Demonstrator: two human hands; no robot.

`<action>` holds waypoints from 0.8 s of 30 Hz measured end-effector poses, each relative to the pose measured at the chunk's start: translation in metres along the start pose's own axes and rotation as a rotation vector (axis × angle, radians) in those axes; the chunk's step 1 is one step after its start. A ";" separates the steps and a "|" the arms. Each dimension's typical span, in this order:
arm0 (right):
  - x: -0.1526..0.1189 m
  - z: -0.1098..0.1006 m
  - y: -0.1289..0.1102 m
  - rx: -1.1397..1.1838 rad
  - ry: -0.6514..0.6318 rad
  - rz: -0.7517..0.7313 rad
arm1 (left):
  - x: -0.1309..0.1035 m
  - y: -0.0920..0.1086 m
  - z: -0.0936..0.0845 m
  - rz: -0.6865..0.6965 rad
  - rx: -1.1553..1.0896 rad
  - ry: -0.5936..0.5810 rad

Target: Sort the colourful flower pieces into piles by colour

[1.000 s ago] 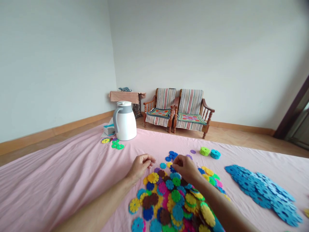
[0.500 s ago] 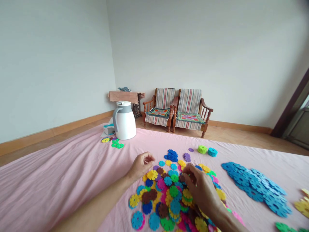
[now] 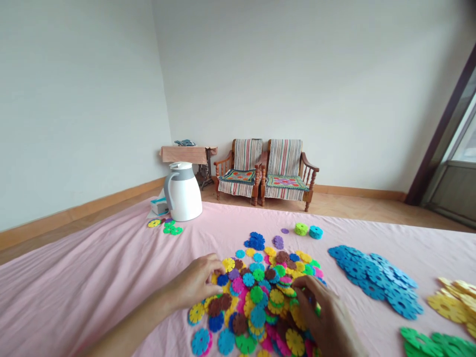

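Note:
A heap of plastic snowflake discs (image 3: 257,316) in mixed colours lies on the pink cloth (image 3: 141,277). At the heap's left edge is my left hand (image 3: 203,277), its fingers loosely bent and the thumb apart from them, with no disc visible in it. My right hand (image 3: 323,310) reaches over the right side of the heap with curled fingers. A dark blue disc (image 3: 311,298) and a bit of green show between its thumb and fingers; the palm is hidden. Small groups of dark blue discs (image 3: 255,241) and purple discs (image 3: 278,242) lie just beyond the heap.
Blue discs (image 3: 375,277), yellow discs (image 3: 451,302) and green discs (image 3: 433,342) are spread at the right. Lime (image 3: 301,229) and light-blue stacks (image 3: 316,232) stand behind. A white jug (image 3: 186,198) stands at the back left. Two wooden armchairs (image 3: 284,171) are beyond.
My left hand has moved left and nearer, its thumb and fingers now apart. My right hand has shifted nearer me and to the right. The view has turned slightly right.

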State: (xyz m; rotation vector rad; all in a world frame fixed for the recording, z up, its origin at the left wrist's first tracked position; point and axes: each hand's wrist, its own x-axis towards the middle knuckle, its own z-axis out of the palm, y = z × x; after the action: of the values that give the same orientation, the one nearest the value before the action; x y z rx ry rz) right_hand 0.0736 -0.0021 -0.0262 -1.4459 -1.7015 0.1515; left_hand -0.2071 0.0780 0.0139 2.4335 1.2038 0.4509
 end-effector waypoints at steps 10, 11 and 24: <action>-0.006 -0.001 0.005 -0.019 -0.091 -0.056 | 0.004 0.008 0.013 0.077 0.176 0.086; -0.006 -0.002 0.005 -0.027 -0.089 -0.063 | 0.005 0.008 0.014 0.074 0.193 0.110; -0.005 -0.002 0.001 -0.059 -0.149 -0.059 | 0.108 0.002 0.026 -0.108 -0.074 0.297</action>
State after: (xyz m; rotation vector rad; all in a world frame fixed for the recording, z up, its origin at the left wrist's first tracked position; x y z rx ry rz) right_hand 0.0755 -0.0072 -0.0286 -1.4566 -1.8808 0.1823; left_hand -0.1316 0.1583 0.0045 2.2816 1.4024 0.8308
